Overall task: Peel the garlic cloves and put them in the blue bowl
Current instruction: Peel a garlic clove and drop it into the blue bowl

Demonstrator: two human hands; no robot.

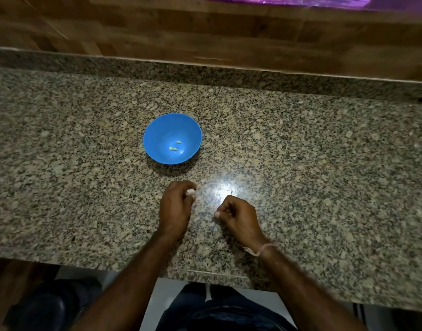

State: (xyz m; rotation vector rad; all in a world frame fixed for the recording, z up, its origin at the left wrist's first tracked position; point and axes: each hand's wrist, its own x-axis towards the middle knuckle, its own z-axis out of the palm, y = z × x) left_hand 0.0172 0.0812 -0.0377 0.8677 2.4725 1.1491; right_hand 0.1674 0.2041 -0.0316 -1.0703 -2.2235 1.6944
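A blue bowl [157, 130] stands on the speckled granite counter [301, 163], with two small peeled garlic cloves [173, 148] lying in its bottom. Just in front of the bowl my left hand [175, 206] has its fingers curled round a pale garlic clove [191, 192] that shows at the fingertips. To its right my right hand [238, 217] rests on the counter with fingers curled and thumb tip pointing left; I see nothing in it. The two hands lie a short gap apart.
A granite upstand and a wooden wall panel [205, 27] run along the back of the counter. A bright light glare [223, 189] sits between the hands. The counter's front edge [205, 273] is close to my body; a dark shoe [49, 306] shows below.
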